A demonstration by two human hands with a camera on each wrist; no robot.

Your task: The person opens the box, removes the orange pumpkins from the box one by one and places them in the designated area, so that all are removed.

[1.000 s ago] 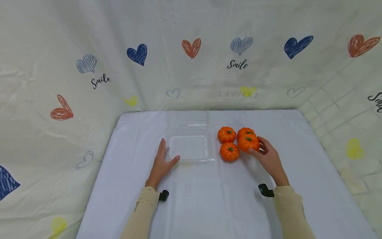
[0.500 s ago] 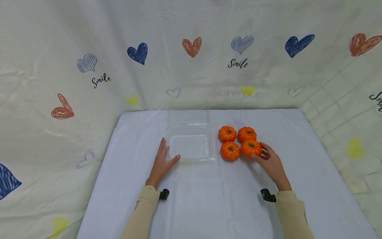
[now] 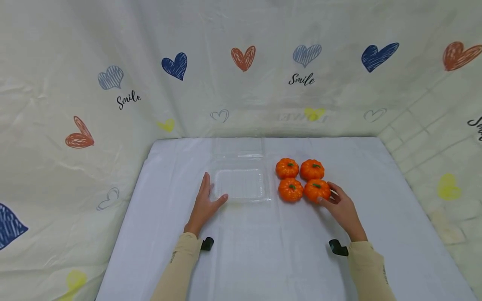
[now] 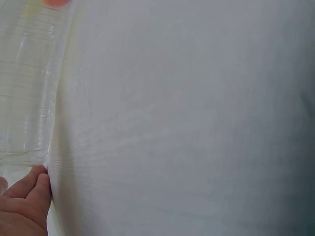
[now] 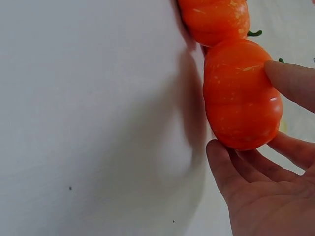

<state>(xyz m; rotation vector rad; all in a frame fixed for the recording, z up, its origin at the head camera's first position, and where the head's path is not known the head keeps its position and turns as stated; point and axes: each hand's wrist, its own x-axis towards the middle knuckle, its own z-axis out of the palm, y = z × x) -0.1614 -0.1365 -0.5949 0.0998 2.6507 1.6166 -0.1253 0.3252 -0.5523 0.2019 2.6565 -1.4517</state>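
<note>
Four small orange pumpkins stand in a square on the white tablecloth (image 3: 286, 251). My right hand (image 3: 335, 200) holds the front right pumpkin (image 3: 317, 190), which sits on the cloth. In the right wrist view my right hand (image 5: 256, 196) has its thumb and fingers curled round this pumpkin (image 5: 241, 93), with another pumpkin (image 5: 214, 19) just beyond it. My left hand (image 3: 208, 197) lies flat on the cloth, its thumb at the front left corner of an open clear plastic clamshell box (image 3: 239, 184). In the left wrist view part of my left hand (image 4: 24, 206) touches the box (image 4: 27, 83).
The other pumpkins are the front left (image 3: 290, 189), back left (image 3: 287, 168) and back right (image 3: 311, 169). The box's lid (image 3: 238, 148) lies open behind it. A heart-printed sheet (image 3: 241, 83) closes in the back and sides.
My right hand has brought the pumpkin down and toward me, from above the back right one onto the cloth at the front right. The left hand has stayed put.
</note>
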